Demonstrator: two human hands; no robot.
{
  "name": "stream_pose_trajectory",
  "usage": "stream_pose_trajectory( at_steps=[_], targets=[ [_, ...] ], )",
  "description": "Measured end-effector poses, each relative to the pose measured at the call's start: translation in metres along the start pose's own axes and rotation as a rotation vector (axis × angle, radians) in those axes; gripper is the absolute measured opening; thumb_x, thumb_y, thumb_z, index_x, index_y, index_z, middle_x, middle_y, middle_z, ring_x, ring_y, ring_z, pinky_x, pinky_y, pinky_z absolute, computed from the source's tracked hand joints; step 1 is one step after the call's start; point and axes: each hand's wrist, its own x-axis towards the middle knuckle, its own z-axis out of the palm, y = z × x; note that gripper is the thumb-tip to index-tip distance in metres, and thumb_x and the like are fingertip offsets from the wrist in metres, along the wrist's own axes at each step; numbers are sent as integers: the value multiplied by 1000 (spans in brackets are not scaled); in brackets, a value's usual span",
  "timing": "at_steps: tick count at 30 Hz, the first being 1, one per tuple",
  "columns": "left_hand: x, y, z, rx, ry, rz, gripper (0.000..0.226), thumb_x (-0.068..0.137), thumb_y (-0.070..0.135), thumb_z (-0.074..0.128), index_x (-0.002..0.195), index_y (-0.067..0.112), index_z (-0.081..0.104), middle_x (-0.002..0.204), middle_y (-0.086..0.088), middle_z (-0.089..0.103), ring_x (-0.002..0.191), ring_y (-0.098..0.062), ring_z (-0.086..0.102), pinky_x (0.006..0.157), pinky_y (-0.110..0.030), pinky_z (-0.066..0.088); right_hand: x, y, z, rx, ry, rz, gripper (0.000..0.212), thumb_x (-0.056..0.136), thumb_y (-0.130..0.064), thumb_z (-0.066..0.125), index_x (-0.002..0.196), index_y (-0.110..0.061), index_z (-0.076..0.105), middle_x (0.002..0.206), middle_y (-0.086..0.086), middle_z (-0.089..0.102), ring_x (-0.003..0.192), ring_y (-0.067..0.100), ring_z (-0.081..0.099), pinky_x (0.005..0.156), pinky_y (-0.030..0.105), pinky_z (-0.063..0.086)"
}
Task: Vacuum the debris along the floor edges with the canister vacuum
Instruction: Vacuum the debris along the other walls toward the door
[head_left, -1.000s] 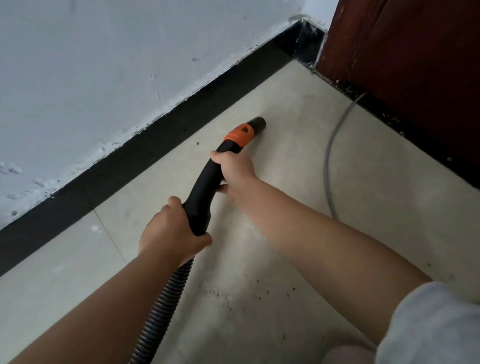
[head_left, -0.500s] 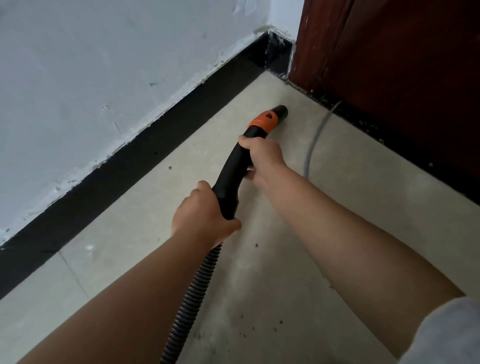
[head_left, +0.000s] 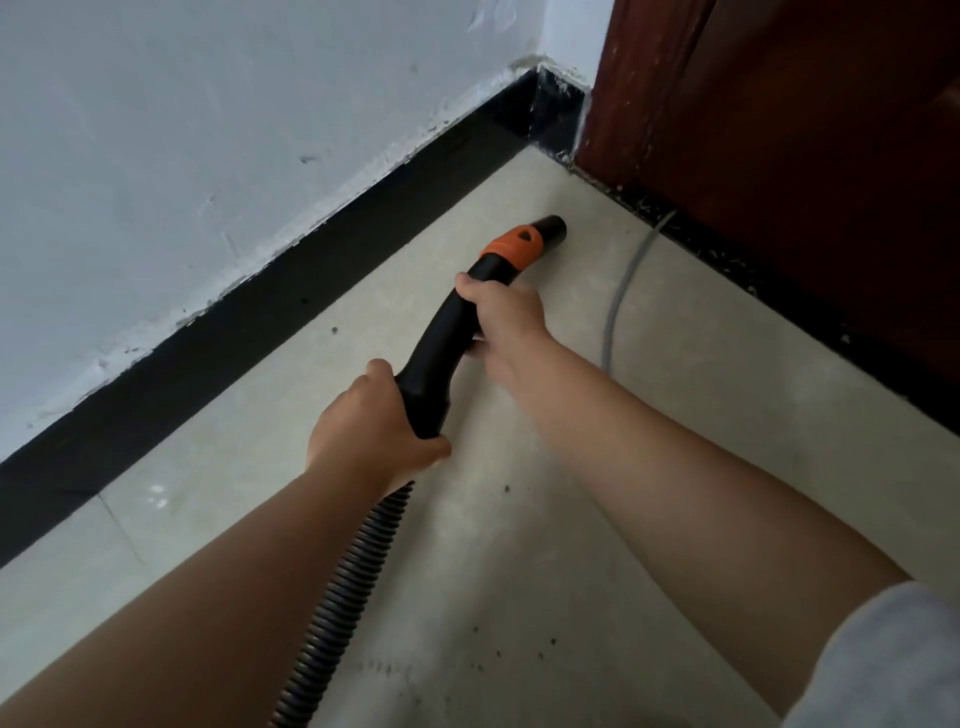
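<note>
Black plastic vacuum handle (head_left: 441, 343) is being held in both hands: the left hand (head_left: 371, 428) is curling round its rear end just above the ribbed hose (head_left: 343, 587), and the right hand (head_left: 501, 317) is wrapping the front part just behind the orange collar (head_left: 511, 244). The nozzle tip (head_left: 553, 228) is pointing at the corner where the black baseboard (head_left: 260, 317) is meeting the dark wooden door (head_left: 779, 156); whether it is touching the floor (head_left: 675, 389) cannot be told. Step in hand, as judged: working the nozzle toward the corner edge. Specks of debris (head_left: 506, 488) are lying on the tile near the forearms, with more grit along the door threshold. The next move is probably calling for the tip to go lower and further forward, clear of the grey cable (head_left: 618, 296) lying just beside it. Compared with one second ago, the nozzle is sitting nearer the door and corner, the same two-handed grip unchanged.
</note>
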Motion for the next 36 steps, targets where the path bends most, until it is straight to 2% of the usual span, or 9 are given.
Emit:
stream_pose_trajectory(
  at_steps=[6, 11, 14, 17, 23, 26, 32, 36],
  targets=[
    [-44, -59, 1, -16, -10, -65, 51, 68, 35, 73, 97, 17, 35, 83, 2, 50, 74, -19, 52, 59, -27, 39, -34, 48, 31, -65, -105, 4, 37, 89, -14, 61, 122, -4, 48, 109, 10, 59, 103, 28, 59, 91, 42, 52],
    [-66, -79, -1, 59, -59, -50, 51, 69, 37, 72, 98, 19, 34, 83, 4, 47, 72, -15, 48, 59, -25, 37, -49, 69, 32, -35, -125, 94, 40, 90, -11, 60, 126, -2, 44, 121, 15, 55, 109, 31, 56, 78, 39, 53],
    [-67, -69, -1, 63, -55, -15, 50, 70, 37, 71, 95, 19, 32, 78, 6, 41, 70, -13, 45, 57, -23, 34, -49, 63, 25, -34, -110, 95, 41, 90, -10, 59, 128, -1, 45, 119, 15, 55, 108, 31, 55, 69, 37, 52],
    [-52, -47, -6, 75, -40, 23, 51, 71, 37, 72, 95, 18, 31, 79, 6, 39, 74, -15, 45, 60, -25, 34, -39, 42, 13, 14, -99, 65, 42, 90, -10, 59, 129, 1, 44, 113, 15, 55, 110, 33, 55, 75, 42, 51],
    [-15, 7, -10, 92, -68, 99, 57, 69, 39, 75, 102, 16, 34, 88, 1, 44, 79, -18, 47, 63, -29, 38, -13, 2, -19, 95, -26, 30, 38, 91, -12, 58, 125, -1, 47, 94, 11, 57, 96, 29, 56, 72, 42, 50],
    [1, 32, -8, 85, -76, 152, 57, 70, 38, 75, 98, 16, 30, 87, 1, 42, 79, -18, 46, 63, -29, 37, 0, -15, -38, 113, 22, 7, 34, 91, -12, 57, 122, -2, 49, 89, 10, 57, 84, 25, 57, 63, 39, 49],
    [19, 62, 1, 36, -92, 172, 56, 70, 36, 75, 97, 17, 30, 83, 2, 41, 77, -18, 47, 61, -29, 37, 21, -35, -59, 122, 61, -17, 33, 91, -13, 57, 122, -3, 49, 87, 10, 57, 77, 23, 57, 56, 37, 48],
    [16, 54, 7, -3, -88, 146, 54, 71, 35, 74, 97, 16, 30, 78, 4, 40, 76, -17, 48, 57, -26, 36, 19, -29, -53, 92, 53, -25, 38, 91, -12, 58, 126, -2, 47, 90, 10, 58, 78, 23, 57, 56, 35, 48]
  ],
)
